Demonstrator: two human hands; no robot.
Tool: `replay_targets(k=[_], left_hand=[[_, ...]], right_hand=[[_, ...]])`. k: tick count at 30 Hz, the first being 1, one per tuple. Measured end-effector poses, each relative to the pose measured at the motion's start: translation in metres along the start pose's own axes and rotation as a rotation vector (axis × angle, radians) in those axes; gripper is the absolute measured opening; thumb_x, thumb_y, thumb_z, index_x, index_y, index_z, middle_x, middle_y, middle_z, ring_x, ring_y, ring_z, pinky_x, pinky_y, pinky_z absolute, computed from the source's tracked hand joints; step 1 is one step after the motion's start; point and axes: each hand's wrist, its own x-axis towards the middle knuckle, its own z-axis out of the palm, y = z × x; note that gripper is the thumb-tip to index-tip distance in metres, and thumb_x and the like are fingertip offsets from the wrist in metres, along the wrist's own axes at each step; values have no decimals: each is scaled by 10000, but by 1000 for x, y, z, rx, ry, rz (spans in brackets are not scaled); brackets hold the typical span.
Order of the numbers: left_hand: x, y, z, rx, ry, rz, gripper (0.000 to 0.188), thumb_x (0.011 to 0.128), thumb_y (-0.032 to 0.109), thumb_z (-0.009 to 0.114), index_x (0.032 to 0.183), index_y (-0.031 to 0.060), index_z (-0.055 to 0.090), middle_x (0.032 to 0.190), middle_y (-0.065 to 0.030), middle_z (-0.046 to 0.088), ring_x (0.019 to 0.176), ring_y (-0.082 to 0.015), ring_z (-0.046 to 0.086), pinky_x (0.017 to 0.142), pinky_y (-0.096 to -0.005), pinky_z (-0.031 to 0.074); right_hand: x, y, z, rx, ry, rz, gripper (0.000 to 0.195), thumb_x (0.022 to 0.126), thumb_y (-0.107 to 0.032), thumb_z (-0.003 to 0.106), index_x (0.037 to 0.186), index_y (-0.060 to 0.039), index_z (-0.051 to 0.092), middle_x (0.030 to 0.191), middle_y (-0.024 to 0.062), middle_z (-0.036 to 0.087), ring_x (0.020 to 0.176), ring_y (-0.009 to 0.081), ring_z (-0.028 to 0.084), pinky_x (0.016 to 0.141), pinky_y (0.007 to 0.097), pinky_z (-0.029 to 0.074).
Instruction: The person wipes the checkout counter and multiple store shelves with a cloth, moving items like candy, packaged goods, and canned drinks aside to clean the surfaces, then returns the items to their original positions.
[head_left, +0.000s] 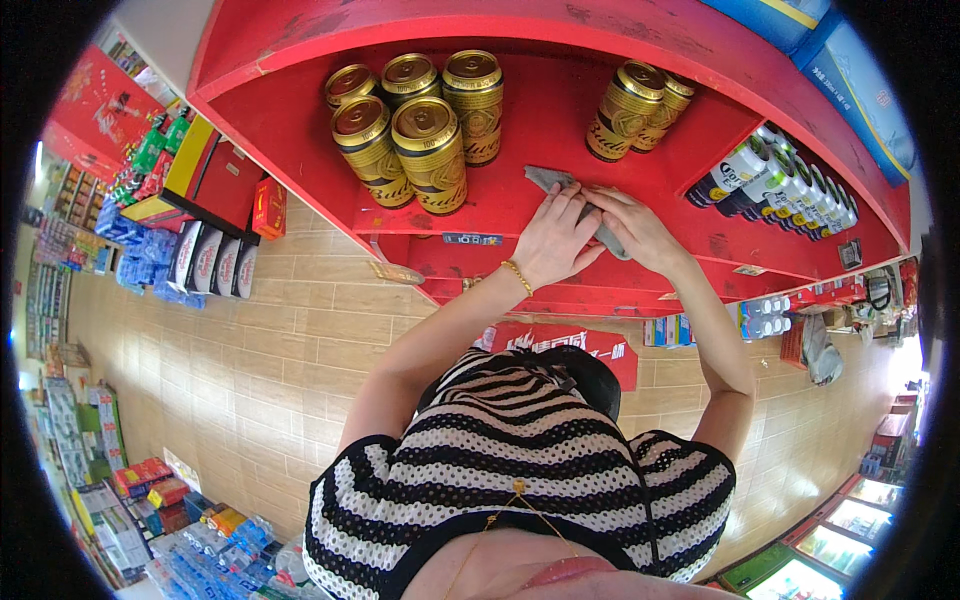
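Both hands meet on a grey cloth (551, 178) at the front part of a red shelf (525, 217). My left hand (553, 232), below a gold bracelet (517, 277), lies over the cloth with its fingers on it. My right hand (637, 229) holds the cloth's other side, its fingertips close to the left hand's. Several gold Budweiser cans (429, 161) stand upright to the left of the hands. Two more gold cans (624, 112) stand behind and to the right. Part of the cloth is hidden under the fingers.
White and dark Corona cans (772, 184) fill a compartment on the right, past a red divider (712, 146). Blue cartons (855, 90) sit above. Lower red shelves (517, 281) lie beneath, with a price tag (472, 239) on the edge. Packed drinks (214, 259) stand on the floor at left.
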Motion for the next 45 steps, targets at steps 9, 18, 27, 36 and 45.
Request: replay_targets(k=[9, 18, 27, 36, 45], left_hand=[[-3, 1, -16, 1, 114, -141, 359, 697, 234, 731, 941, 25, 572, 1012, -155, 557, 953, -344, 537, 809, -448, 472], [-11, -15, -26, -105, 76, -6, 256, 704, 144, 708, 859, 11, 553, 972, -160, 549, 923, -350, 540, 820, -444, 484], [-10, -14, -22, -74, 85, -9, 254, 711, 140, 708, 865, 18, 548, 979, -149, 541, 936, -341, 542, 841, -424, 488], [-11, -14, -19, -58, 72, -16, 268, 697, 149, 706, 873, 40, 536, 988, -133, 534, 968, -324, 539, 868, -416, 482], [-26, -17, -31, -64, 154, 6, 310, 735, 176, 727, 986, 42, 602, 1100, -131, 584, 1095, -329, 535, 919, -436, 464]], right_hand=[[72, -16, 16, 111, 301, -70, 516, 931, -226, 564, 1402, -67, 425, 1356, 213, 484, 1230, 367, 490, 1048, 438, 387], [213, -104, -38, -502, -79, -37, 761, 777, -479, 692, 1388, -93, 451, 1263, 205, 562, 1190, 369, 523, 1015, 472, 399], [199, -65, -87, -424, -93, 24, 838, 678, -436, 787, 1346, -49, 458, 1306, 220, 535, 1172, 365, 526, 988, 435, 434], [170, -41, -116, -665, -36, 118, 821, 690, -534, 748, 1318, -78, 481, 1255, 192, 557, 1159, 364, 523, 998, 449, 419], [72, -46, -46, -291, 4, -166, 238, 894, -147, 586, 1100, -33, 622, 1203, 136, 578, 1187, 330, 514, 1031, 420, 397]])
